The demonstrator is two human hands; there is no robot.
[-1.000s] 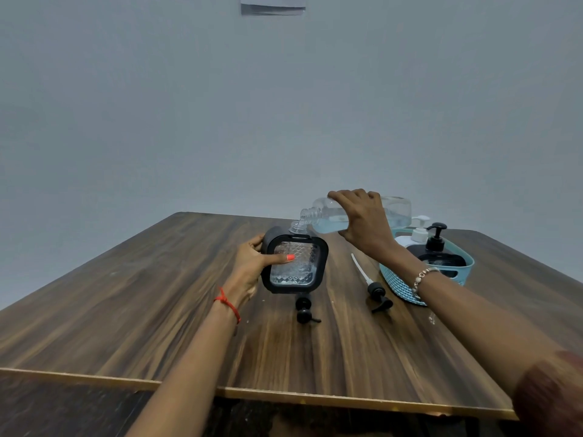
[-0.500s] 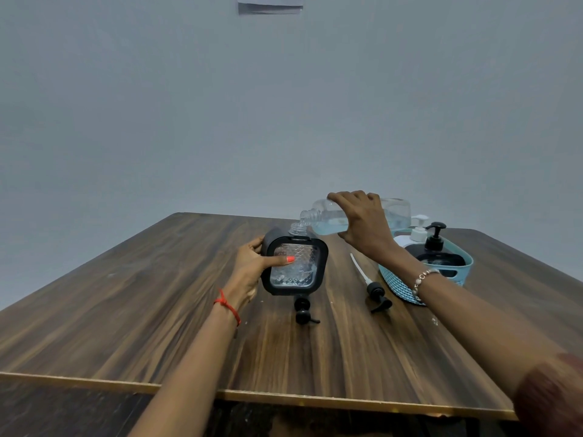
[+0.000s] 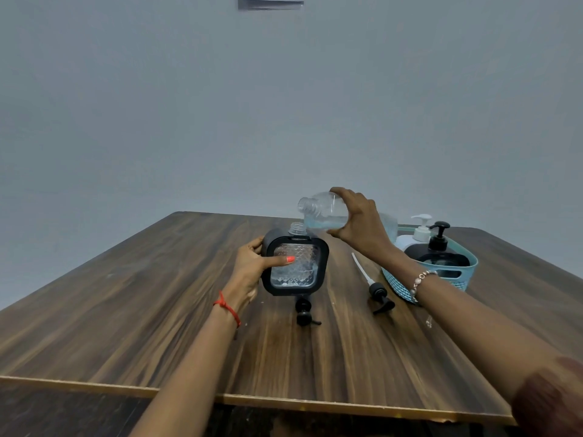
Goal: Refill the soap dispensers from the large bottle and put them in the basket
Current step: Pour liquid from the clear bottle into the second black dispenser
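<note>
A square dispenser (image 3: 295, 264) with a black frame and a patterned clear body stands upright on the table, its neck uncapped. My left hand (image 3: 252, 268) grips its left side, thumb across the front. My right hand (image 3: 359, 223) holds the large clear bottle (image 3: 321, 211) on its side, a little blue liquid inside, its mouth raised above and just right of the dispenser's neck. The teal basket (image 3: 454, 279) at the right holds a white dispenser (image 3: 419, 230) and a black dispenser (image 3: 438, 247).
Two loose black pump heads lie on the wooden table (image 3: 157, 310): one pump head (image 3: 304, 313) in front of the held dispenser, another pump head (image 3: 377, 290) with a long white tube beside the basket. A grey wall stands behind the table's far edge.
My right hand has lifted the large bottle's mouth up off the dispenser's neck and tipped it back toward level. My left hand still holds the dispenser in place.
</note>
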